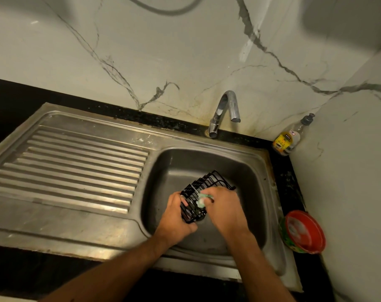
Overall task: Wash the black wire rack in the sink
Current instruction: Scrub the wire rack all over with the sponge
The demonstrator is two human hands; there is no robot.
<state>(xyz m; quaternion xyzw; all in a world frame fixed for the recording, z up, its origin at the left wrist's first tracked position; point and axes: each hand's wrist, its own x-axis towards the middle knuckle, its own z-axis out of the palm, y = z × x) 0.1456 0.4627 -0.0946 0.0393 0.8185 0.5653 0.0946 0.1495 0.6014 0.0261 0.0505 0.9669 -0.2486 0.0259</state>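
The black wire rack (209, 182) is tilted over the steel sink basin (246, 171). My left hand (176, 216) grips its near left end, fingers curled round the wires. My right hand (223, 209) holds a soapy pale green sponge (203, 200) and presses it against the rack's upper side. The rack's near end is partly hidden behind both hands.
A chrome tap (225, 110) stands behind the basin, no water running. The ribbed drainboard (76, 166) lies to the left. A dish-soap bottle (290, 137) stands in the back right corner. A red-rimmed tub (304, 232) sits on the black counter right of the sink.
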